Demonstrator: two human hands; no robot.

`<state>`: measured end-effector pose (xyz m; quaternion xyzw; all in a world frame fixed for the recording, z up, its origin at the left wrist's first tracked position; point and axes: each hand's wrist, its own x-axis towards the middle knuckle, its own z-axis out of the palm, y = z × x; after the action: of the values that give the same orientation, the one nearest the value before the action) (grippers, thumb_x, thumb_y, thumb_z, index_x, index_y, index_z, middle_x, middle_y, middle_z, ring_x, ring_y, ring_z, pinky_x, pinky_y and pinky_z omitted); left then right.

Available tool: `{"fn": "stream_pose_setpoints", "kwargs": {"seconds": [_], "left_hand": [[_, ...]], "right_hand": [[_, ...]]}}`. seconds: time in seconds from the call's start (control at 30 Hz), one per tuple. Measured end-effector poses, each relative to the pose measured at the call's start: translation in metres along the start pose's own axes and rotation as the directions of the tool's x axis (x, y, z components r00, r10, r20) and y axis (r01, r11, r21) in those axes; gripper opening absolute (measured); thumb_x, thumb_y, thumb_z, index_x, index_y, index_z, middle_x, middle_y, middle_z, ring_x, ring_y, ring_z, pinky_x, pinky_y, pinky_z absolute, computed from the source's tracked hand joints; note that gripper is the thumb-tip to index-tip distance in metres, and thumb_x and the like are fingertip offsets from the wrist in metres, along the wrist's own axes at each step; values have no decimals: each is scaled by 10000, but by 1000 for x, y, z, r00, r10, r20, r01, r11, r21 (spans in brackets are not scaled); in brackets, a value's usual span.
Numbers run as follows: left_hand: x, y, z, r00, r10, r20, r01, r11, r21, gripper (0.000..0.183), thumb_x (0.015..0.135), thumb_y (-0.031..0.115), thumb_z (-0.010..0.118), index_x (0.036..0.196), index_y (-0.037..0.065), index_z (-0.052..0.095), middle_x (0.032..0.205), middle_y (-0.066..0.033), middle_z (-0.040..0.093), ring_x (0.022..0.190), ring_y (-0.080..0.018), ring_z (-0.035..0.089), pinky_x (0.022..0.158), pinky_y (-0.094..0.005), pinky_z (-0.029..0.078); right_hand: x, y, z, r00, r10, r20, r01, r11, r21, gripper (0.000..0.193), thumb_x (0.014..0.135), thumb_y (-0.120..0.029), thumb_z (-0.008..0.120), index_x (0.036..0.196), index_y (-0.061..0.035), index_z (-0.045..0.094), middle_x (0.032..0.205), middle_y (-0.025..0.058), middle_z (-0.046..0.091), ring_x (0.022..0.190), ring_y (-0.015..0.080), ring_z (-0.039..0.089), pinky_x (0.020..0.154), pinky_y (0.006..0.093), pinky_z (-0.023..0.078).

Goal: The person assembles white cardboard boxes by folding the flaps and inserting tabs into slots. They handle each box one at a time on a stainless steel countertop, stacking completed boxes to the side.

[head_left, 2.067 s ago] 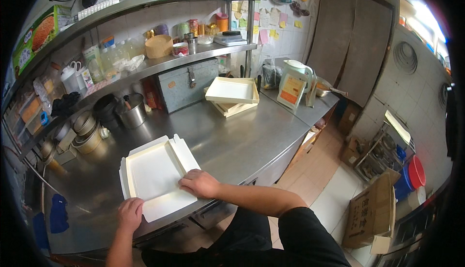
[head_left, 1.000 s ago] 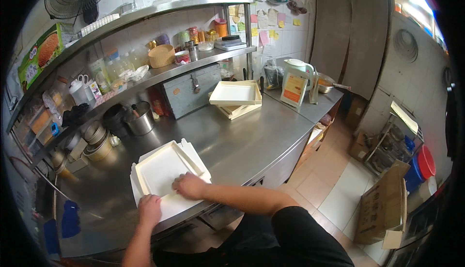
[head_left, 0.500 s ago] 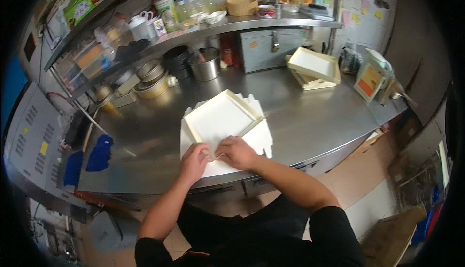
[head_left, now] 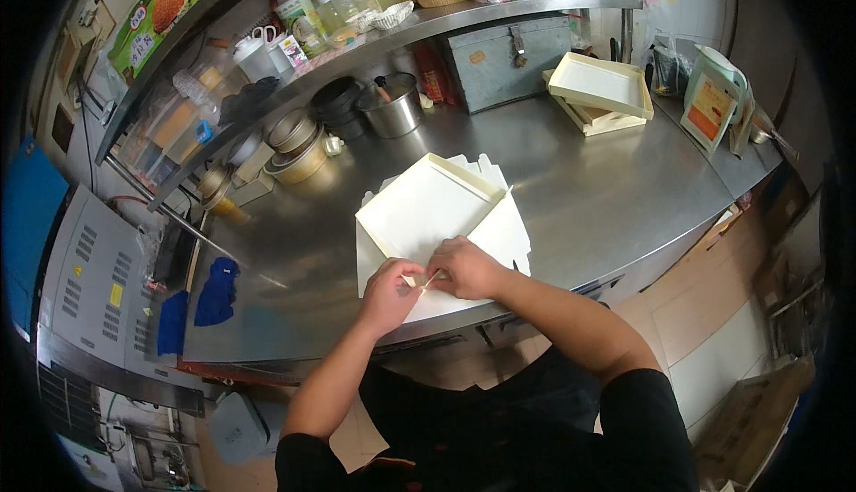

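A shallow cream cardboard tray (head_left: 426, 208), its far walls standing up, lies turned cornerwise on flat white die-cut card sheets (head_left: 508, 247). My left hand (head_left: 390, 297) pinches the left side of the tray's nearest corner. Close beside it, my right hand (head_left: 465, 269) grips the same corner from the right, thumb and fingers closed on the card. Small flaps of card stick out between the two hands. My fingers partly hide how that corner is folded.
On the steel table (head_left: 588, 215), stacked cream trays (head_left: 599, 86) sit at the back right before a grey metal box (head_left: 508, 62). Metal pots (head_left: 390, 108) and round tins (head_left: 294, 148) line the back left. A blue cloth (head_left: 217, 293) lies left. Above runs a loaded shelf (head_left: 499, 8).
The whole view has shifted, so the table things appear farther right. Both my hands stay at the tray's near corner, their fingers slightly rearranged.
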<state>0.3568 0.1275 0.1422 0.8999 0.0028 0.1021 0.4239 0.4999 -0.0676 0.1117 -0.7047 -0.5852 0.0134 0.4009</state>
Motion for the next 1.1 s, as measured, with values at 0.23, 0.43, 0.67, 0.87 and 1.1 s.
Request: {"fn": "stream_pose_setpoints", "kwargs": {"seconds": [0.23,0.43,0.67,0.87,1.1], "left_hand": [[21,9,-14,969,95,229,-98,995,4,343,844,-61,805,1156,57,723,1182,-106,695,1091,-244,725,873,-366,630],[56,34,-32,917,-53,396,-135,892,432,379,755,215,980,1049,92,775,1002,-103,777,999,-262,751,871,-397,602],[83,10,-39,757,-165,632,-147,900,410,532,714,285,993,1139,70,755,1107,-131,743,1065,-307,714,942,-420,568],[47,5,-39,852,-95,515,-123,920,372,470,734,226,988,1055,76,680,1058,-90,671,1054,-301,680,934,-401,554],[8,7,-39,972,-42,231,-32,951,307,442,740,167,980,1061,115,680,1071,-43,688,1021,-275,677,889,-396,556]], "right_hand": [[-2,2,-4,1000,7,14,-7,1000,-8,180,845,-194,859,991,-119,785,954,78,761,1023,310,704,986,439,500],[1,13,-4,996,-46,80,41,997,61,196,827,-184,870,990,-120,782,985,59,770,1029,289,707,989,431,495],[-2,4,-7,994,-93,58,90,994,65,240,805,-158,882,971,-124,711,1049,43,744,1096,283,679,1005,426,490],[-3,6,-7,987,-162,-13,162,986,30,275,775,-135,891,968,-124,695,1135,69,700,1161,319,652,1022,436,490],[-4,-1,-14,984,-150,91,147,988,40,208,800,-197,899,978,-151,801,1093,32,739,1164,283,658,1037,423,464]]}}
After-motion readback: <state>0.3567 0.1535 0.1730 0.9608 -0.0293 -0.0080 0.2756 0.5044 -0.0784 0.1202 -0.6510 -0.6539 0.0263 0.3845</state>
